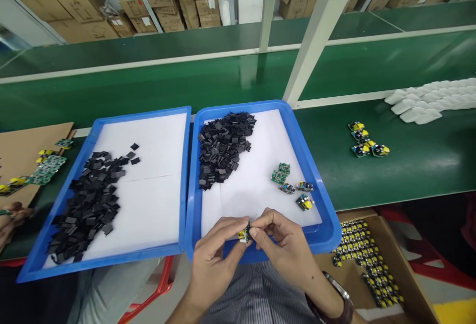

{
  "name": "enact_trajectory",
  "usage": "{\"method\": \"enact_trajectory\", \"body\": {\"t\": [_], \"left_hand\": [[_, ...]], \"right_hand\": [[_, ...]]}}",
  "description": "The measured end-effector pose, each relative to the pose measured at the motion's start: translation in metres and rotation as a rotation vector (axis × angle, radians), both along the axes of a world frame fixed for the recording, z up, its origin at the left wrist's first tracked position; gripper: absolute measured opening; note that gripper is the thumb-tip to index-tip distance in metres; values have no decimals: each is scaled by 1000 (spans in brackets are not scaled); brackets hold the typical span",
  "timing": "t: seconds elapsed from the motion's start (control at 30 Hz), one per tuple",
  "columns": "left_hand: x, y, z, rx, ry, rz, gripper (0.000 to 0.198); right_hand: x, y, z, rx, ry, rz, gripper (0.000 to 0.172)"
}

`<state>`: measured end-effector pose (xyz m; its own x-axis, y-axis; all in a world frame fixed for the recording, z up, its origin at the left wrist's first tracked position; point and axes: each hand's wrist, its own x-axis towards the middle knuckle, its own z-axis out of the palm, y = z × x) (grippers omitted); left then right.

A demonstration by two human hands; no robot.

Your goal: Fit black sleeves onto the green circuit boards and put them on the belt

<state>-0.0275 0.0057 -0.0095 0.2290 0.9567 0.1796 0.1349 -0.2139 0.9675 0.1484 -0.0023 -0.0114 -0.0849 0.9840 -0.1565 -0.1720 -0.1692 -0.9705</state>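
A small circuit board (244, 233) with a yellow component is held over the near edge of the right-hand blue tray (327, 215). My left hand (219, 254) pinches it between thumb and fingers. Thumb and index finger of my right hand (284, 247) close on the board's right side; whether a small piece lies between them is hidden. Beyond my hands, several more circuit boards (278, 176) rest on the tray's white lining, some green side up, one with its yellow part (307, 204) showing. A heap of black flat pieces (225, 150) fills the tray's left side.
Another blue tray (186, 165) at the left holds more black pieces (87, 200). Boards (370, 140) and white plastic parts (427, 100) lie on the green bench (327, 165). Below right, a carton (412, 284) contains rows of boards. Another person's hand (15, 217) is far left.
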Motion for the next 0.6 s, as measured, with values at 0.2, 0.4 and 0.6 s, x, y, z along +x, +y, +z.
{"method": "enact_trajectory", "body": {"t": [0.2,0.4,0.6], "left_hand": [[0,1,-1,79,2,28,43],[1,0,0,54,8,23,43],[4,-3,-2,32,-27,89,41]], "right_hand": [[-5,-4,-1,31,-90,-22,9],[-6,-5,0,131,-162,-35,8],[-6,-4,1,112,-115,-15,8]]}}
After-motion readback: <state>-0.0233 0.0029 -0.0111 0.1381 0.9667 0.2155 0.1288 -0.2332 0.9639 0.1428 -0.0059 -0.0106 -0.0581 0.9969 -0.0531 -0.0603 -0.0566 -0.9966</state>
